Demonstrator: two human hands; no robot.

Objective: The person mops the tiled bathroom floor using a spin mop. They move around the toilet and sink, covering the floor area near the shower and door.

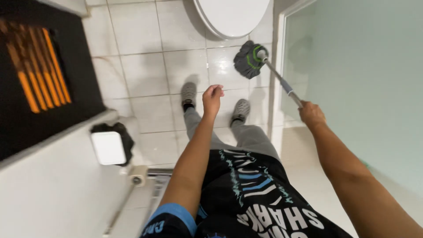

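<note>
My right hand [311, 114] grips the metal handle of a mop [282, 81] whose grey, green-trimmed head [247, 59] rests on the white tiled floor [145, 75] just below the toilet. My left hand [212, 98] hovers in front of me with fingers loosely curled, holding nothing, above my grey shoes [189, 93].
A white toilet bowl [231, 15] is at the top. A frosted glass shower panel [352, 79] fills the right side. On the left are a black mat with orange stripes [39, 70], a small bin with a white lid [108, 147] and a toilet paper roll [138, 176].
</note>
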